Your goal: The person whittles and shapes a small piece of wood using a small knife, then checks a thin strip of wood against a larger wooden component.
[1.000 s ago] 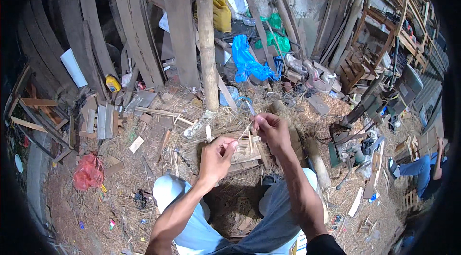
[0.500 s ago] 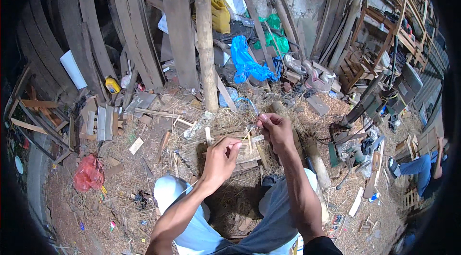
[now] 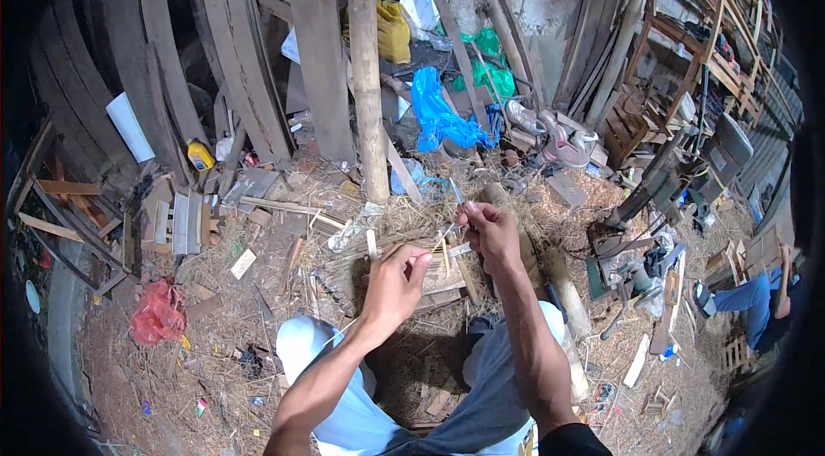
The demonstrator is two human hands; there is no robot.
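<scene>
Pinching thin, pale straw stalks (image 3: 447, 237) between them, the left hand (image 3: 397, 282) and right hand (image 3: 490, 232) sit a little farther apart than a moment ago, the left one drawn nearer the person. Each hand is closed narrowly on the stalks, above a rough wooden block (image 3: 443, 280) on straw-littered ground. A round, bare wooden post (image 3: 365, 69) stands beyond.

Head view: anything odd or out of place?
Floor is littered with straw, wood offcuts and a crumpled red bag. Both hands, left hand and right hand, pinch thin strips; nothing looks broken there.
</scene>
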